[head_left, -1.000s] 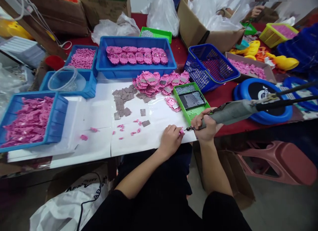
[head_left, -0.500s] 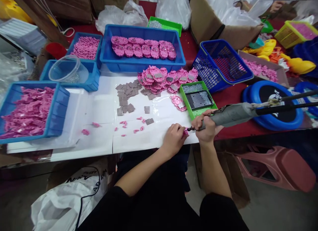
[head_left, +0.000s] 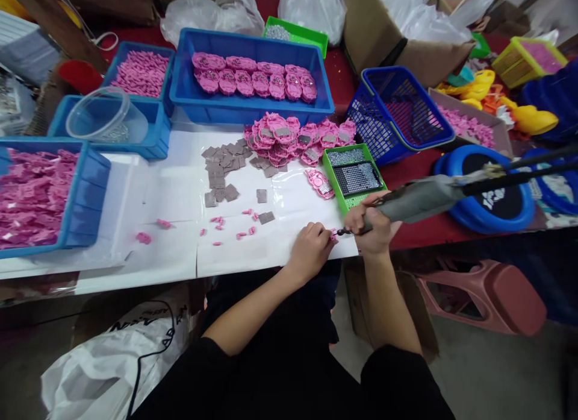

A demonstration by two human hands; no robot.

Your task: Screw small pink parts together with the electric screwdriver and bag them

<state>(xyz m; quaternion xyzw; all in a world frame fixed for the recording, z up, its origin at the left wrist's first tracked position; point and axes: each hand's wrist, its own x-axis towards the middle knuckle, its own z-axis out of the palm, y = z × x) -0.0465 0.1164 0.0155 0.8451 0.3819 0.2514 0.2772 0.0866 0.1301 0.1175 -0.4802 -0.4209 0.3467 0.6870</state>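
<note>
My right hand (head_left: 374,227) is wrapped round a grey electric screwdriver (head_left: 413,200), its bit pointing left. At the bit's tip, a small pink plastic part (head_left: 333,234) is pinched in my left hand (head_left: 311,246), whose fingers hide most of it. Left of my hands, several small pink pieces (head_left: 241,235) lie scattered on the white sheet (head_left: 171,245). Grey square plates (head_left: 221,167) are spread farther back. Behind my hands is a heap of pink plastic shells (head_left: 275,137), and one single shell (head_left: 320,183) lies beside the green tray (head_left: 345,197) of screws.
A blue bin (head_left: 253,109) holding rows of pink shells stands at the back. Blue bins of pink parts (head_left: 90,209) are at left, one near a clear tub (head_left: 99,122). At right are a blue basket (head_left: 401,149), round blue items (head_left: 487,221) and a pink stool (head_left: 510,293).
The view has shifted slightly, so the table's things sit a little left and higher. My hands keep hold of the screwdriver and the small pink part, with the bit still at it.
</note>
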